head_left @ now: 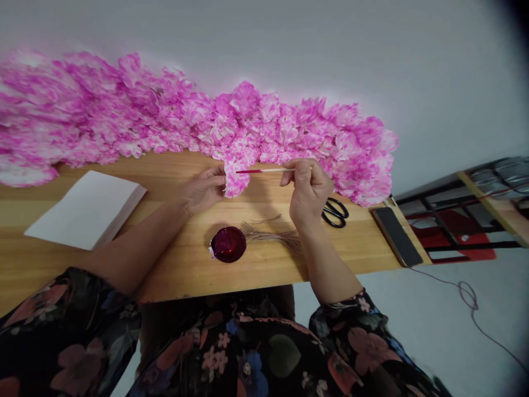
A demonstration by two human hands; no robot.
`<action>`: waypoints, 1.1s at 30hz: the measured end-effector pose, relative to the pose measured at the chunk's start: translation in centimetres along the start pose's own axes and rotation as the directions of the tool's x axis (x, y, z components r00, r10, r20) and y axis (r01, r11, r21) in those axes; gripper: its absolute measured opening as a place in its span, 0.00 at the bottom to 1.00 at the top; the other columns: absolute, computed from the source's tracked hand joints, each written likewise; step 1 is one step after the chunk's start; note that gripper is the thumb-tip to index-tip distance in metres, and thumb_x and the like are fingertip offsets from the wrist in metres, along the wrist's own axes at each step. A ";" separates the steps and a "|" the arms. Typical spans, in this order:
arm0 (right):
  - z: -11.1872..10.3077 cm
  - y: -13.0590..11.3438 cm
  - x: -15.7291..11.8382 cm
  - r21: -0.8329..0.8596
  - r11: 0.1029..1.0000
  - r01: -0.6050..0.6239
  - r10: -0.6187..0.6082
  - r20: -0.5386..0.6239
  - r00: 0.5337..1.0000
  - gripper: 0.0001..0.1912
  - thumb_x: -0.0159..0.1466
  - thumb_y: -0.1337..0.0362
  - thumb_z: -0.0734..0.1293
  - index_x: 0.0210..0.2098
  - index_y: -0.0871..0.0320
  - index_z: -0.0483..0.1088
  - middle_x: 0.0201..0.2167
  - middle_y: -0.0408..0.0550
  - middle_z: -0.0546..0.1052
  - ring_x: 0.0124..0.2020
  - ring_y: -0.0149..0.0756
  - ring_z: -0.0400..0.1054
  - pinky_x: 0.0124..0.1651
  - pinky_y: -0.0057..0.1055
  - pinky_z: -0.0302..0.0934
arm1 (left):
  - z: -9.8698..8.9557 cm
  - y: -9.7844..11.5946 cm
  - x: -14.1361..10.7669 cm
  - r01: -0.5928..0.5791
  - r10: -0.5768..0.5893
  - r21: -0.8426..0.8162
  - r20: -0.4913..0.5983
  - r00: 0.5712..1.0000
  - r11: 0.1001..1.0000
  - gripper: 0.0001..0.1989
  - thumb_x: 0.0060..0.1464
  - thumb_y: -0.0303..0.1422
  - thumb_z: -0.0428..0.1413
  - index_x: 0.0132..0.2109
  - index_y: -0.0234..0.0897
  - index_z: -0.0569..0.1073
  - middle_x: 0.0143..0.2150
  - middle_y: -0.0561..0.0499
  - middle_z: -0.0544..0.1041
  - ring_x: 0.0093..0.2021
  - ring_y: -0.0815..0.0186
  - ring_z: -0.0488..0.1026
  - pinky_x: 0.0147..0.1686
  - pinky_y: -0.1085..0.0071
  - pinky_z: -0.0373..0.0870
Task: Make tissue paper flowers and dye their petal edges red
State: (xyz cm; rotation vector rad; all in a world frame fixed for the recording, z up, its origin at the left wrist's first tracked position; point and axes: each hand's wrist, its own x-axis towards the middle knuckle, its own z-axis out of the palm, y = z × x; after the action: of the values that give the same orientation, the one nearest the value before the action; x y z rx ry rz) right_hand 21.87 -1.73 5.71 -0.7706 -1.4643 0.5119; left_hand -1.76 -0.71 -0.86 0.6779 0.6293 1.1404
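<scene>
Left hand (205, 187) pinches a ruffled pink-white flower piece (235, 179) between closed fingertips; right hand (308, 184) grips a slim stick (266, 170) (red-stained at one end) across it; nearer the body, a round bowl (228, 244) of glossy dark-red liquid rests beside thin, wiry stems (275, 237) on smooth wood (177, 273).

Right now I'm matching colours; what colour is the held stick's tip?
The stick's tip is red, clearest in the head view.
</scene>
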 end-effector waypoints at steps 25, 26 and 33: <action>-0.2 1.5 0.7 0.244 0.945 -0.217 0.233 -0.041 0.972 0.29 0.72 0.31 0.68 0.34 0.50 0.75 0.20 0.35 0.63 0.21 0.28 0.63 0.29 0.29 0.66 | 1.0 0.5 -0.1 0.012 -0.015 -0.041 -0.055 0.998 0.999 0.09 0.54 0.19 0.65 0.39 0.38 0.78 0.30 0.56 0.78 0.31 0.70 0.76 0.39 0.73 0.74; -0.3 1.6 0.8 0.254 0.942 -0.217 0.234 -0.036 0.972 0.28 0.71 0.32 0.69 0.35 0.50 0.75 0.20 0.35 0.64 0.22 0.29 0.64 0.29 0.29 0.66 | 1.0 0.5 -0.1 0.003 -0.007 -0.056 -0.062 0.998 0.998 0.10 0.53 0.19 0.65 0.39 0.37 0.79 0.30 0.56 0.78 0.31 0.71 0.76 0.39 0.73 0.74; -0.2 1.6 0.6 0.193 0.969 -0.152 0.152 0.015 0.988 0.27 0.70 0.31 0.70 0.39 0.49 0.77 0.22 0.37 0.70 0.24 0.31 0.68 0.29 0.31 0.67 | 0.9 0.6 0.1 -0.052 0.034 -0.122 -0.144 0.989 0.991 0.10 0.52 0.16 0.60 0.35 0.35 0.79 0.29 0.54 0.76 0.30 0.71 0.70 0.37 0.73 0.70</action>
State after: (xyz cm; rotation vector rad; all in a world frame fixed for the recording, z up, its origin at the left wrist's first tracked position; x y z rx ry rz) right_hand 22.35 -0.20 4.95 -0.7301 -1.3387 0.7602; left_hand -1.40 -0.64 0.20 0.5079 0.6590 1.2655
